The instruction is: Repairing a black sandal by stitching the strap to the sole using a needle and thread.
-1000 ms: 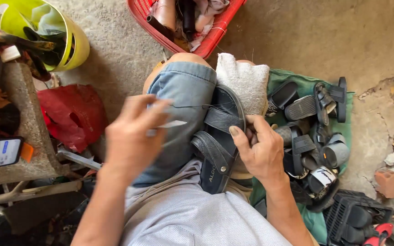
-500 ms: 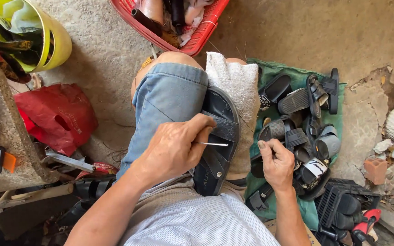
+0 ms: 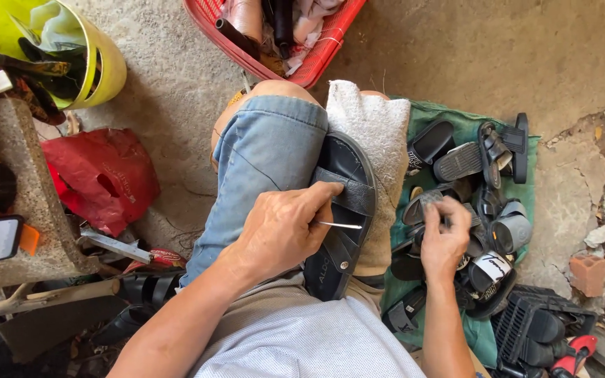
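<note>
While left hand [image 3: 281, 231] pinches needle [image 3: 341, 225] over sandal [image 3: 341, 210] | right hand [image 3: 442, 241] curled, gripping heaped sandals [image 3: 484, 203]

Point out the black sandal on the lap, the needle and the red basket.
black sandal [image 3: 348, 210], head view, on its strap.
needle [image 3: 341, 225], head view, mid-shaft.
red basket [image 3: 316, 59], head view, right rim.

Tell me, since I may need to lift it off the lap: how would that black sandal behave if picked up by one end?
The black sandal would probably flex somewhat: its sole looks thin and rubbery. It seems light for its size. Lying between the thighs against the white cloth, it likely won't slide, though the left hand holds a needle at its strap, which could snag.
</note>
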